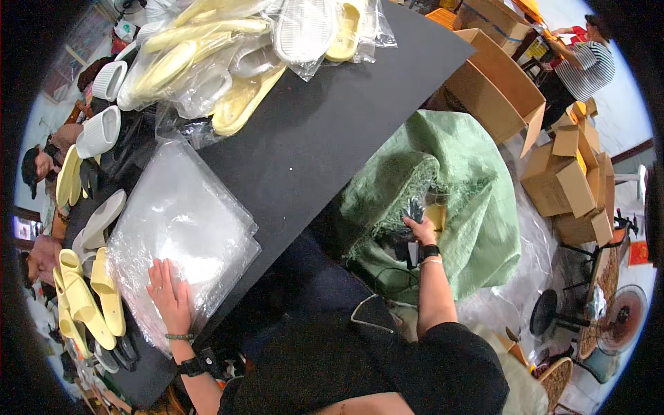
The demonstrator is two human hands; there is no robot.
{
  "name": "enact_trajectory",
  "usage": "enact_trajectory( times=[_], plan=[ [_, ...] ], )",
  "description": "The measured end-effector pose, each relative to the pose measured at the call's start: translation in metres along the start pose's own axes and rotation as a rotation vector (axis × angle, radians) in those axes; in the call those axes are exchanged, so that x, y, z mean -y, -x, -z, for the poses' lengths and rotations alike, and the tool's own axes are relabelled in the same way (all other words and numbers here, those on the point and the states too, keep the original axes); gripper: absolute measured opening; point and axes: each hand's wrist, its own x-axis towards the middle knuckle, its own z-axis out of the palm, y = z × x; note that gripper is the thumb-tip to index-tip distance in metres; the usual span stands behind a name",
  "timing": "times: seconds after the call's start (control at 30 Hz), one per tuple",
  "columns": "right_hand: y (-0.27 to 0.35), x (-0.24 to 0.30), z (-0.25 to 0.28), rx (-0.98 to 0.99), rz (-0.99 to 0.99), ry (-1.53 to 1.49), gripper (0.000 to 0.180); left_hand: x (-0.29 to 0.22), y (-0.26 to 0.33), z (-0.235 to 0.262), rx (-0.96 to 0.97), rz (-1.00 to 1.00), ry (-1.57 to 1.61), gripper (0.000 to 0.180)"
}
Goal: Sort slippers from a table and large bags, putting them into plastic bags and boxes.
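My left hand (169, 287) lies flat, fingers spread, on a stack of clear plastic bags (181, 207) on the black table. To the right, my right hand (422, 231) reaches into the mouth of a green woven sack (477, 180). Its fingers close round a dark, shiny thing (414, 209) whose kind I cannot make out. Just beyond that hand, something pale yellow (436, 216) shows inside the sack. Left of the bags lie loose yellow slippers (86, 304) and a grey slipper (105, 216). Bagged yellow and white slippers (207, 69) form a pile at the table's far end.
The black table (297, 145) runs diagonally between me and the pile. Open cardboard boxes (494, 90) stand beyond the sack, with more boxes (570, 176) farther right. A fan (621, 325) is at the right. People work at the left edge and in the far right corner.
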Motion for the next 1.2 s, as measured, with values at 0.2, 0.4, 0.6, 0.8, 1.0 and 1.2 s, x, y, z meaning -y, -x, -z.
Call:
enact_trajectory(
  times=[0.2, 0.4, 0.6, 0.8, 1.0, 1.2],
  plan=[
    [0.048, 0.037, 0.094, -0.077, 0.136, -0.015, 0.030, 0.010, 0.007, -0.002, -0.040, -0.007, -0.048, 0.058],
    [0.073, 0.051, 0.209, -0.186, 0.086, -0.101, 0.041, 0.007, 0.005, -0.006, -0.044, 0.012, -0.034, 0.058],
    [0.129, 0.154, 0.286, -0.402, 0.413, 0.313, 0.051, 0.009, 0.004, -0.009, -0.040, 0.028, -0.047, 0.056],
    [0.195, 0.282, 0.322, -0.609, 0.416, 0.579, 0.050, 0.016, 0.003, -0.014, -0.058, 0.021, -0.090, 0.057],
    [0.214, 0.371, 0.350, -0.494, 0.709, 0.311, 0.037, 0.010, 0.005, -0.002, -0.026, 0.058, -0.026, 0.058],
    [0.209, 0.487, 0.283, -0.369, 1.157, 0.006, 0.037, 0.004, 0.005, 0.000, -0.100, 0.032, 0.030, 0.059]
  ],
)
